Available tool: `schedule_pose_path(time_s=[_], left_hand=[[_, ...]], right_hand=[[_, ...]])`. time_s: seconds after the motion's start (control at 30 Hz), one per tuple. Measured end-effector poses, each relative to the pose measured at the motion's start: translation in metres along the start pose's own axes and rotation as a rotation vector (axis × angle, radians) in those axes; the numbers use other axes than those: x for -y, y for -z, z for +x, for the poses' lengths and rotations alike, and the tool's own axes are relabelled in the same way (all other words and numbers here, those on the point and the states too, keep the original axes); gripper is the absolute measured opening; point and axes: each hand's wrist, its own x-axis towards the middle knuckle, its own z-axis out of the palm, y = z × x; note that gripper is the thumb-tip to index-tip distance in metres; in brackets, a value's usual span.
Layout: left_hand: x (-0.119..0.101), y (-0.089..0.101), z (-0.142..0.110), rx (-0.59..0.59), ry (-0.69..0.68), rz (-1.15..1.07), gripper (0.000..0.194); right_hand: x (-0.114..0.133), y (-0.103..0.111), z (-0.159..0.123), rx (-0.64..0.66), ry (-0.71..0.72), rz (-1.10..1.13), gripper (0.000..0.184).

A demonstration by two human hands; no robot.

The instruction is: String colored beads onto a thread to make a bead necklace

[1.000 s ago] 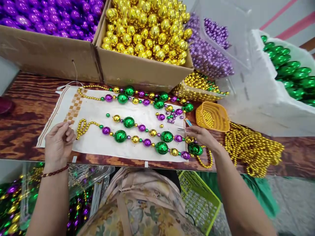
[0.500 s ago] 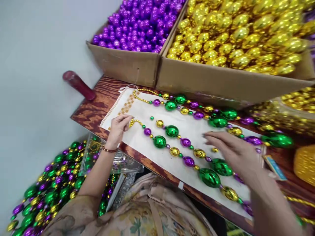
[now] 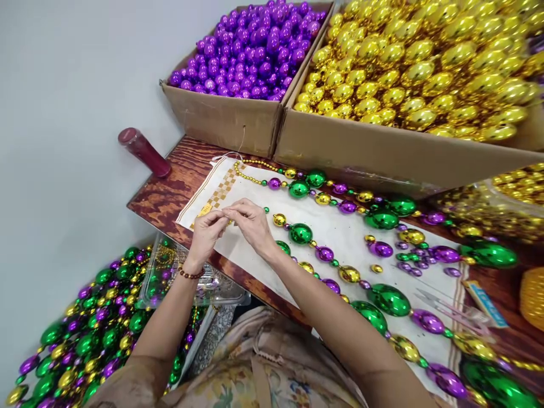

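My left hand (image 3: 208, 231) and my right hand (image 3: 251, 224) meet at the left end of the near bead strand (image 3: 340, 271), fingers pinched together on its small gold beads. The strand of green, purple and gold beads runs right across a white cloth (image 3: 335, 229) on the wooden table. A second strand (image 3: 340, 198) lies along the cloth's far side. Loose small beads (image 3: 403, 255) sit between the two strands.
Cardboard boxes of purple balls (image 3: 250, 51) and gold balls (image 3: 416, 68) stand at the back. A red cylinder (image 3: 143, 152) lies at the table's left corner. Clear scissors (image 3: 453, 306) rest at right. A pile of finished strands (image 3: 85, 328) lies on the floor at left.
My right hand has crossed from the right side of the cloth to join my left hand at the strand's left end. The view has swung left and down.
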Motion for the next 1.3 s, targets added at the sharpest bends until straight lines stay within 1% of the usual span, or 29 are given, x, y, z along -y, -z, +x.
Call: schedule_pose_path(time_s=[0.1,0.2,0.27,0.33,0.4,0.5,0.63,0.7,0.77,0.83,0.9,0.97,1.07,1.13,1.17,1.23,1.3], left_hand=[[0.007,-0.001,0.001,0.002,-0.001,-0.019,0.024],[0.014,0.0,0.004,0.011,-0.038,0.004,0.024],[0.016,0.0,0.007,0.008,-0.053,-0.043,0.025],[0.014,0.001,0.011,-0.036,-0.043,-0.16,0.026],[0.007,0.001,0.014,-0.101,-0.019,-0.273,0.026],[-0.011,0.003,0.019,-0.152,0.012,-0.383,0.027],[-0.041,0.005,0.02,-0.123,-0.006,-0.453,0.027],[-0.054,0.003,0.019,-0.096,-0.018,-0.47,0.025],[-0.062,0.0,0.02,-0.079,-0.022,-0.489,0.023],[-0.063,-0.004,0.023,-0.064,-0.009,-0.5,0.023],[-0.058,-0.01,0.028,-0.039,0.035,-0.496,0.025],[-0.049,-0.018,0.034,-0.008,0.093,-0.472,0.027],[-0.033,-0.034,0.043,0.053,0.15,-0.387,0.03],[-0.025,-0.045,0.047,0.108,0.16,-0.304,0.032],[-0.022,-0.049,0.048,0.134,0.161,-0.263,0.032],[-0.016,-0.056,0.049,0.189,0.155,-0.197,0.032],[-0.011,-0.056,0.048,0.255,0.155,-0.154,0.034]], right_hand=[[0.003,0.014,0.017,0.034,0.048,-0.21,0.024],[-0.002,0.027,0.046,-0.014,0.056,-0.317,0.027],[-0.01,0.033,0.068,0.027,-0.012,-0.347,0.029],[-0.02,0.036,0.087,0.107,-0.133,-0.445,0.033],[-0.029,0.037,0.102,0.134,-0.233,-0.592,0.033],[-0.04,0.035,0.113,0.114,-0.274,-0.748,0.02],[-0.05,0.033,0.114,0.117,-0.286,-0.798,0.008],[-0.051,0.035,0.113,0.115,-0.276,-0.78,0.01],[-0.049,0.04,0.111,0.12,-0.253,-0.729,0.011],[-0.041,0.048,0.108,0.134,-0.226,-0.649,0.011],[-0.025,0.058,0.104,0.148,-0.208,-0.571,0.014],[-0.002,0.069,0.099,0.154,-0.181,-0.461,0.019],[0.039,0.081,0.09,0.208,-0.101,-0.176,0.021],[0.061,0.082,0.085,0.273,-0.054,-0.027,0.019],[0.069,0.081,0.083,0.299,-0.039,-0.003,0.017],[0.078,0.076,0.083,0.315,-0.022,0.008,0.013],[0.078,0.069,0.085,0.293,-0.021,0.009,0.01]])
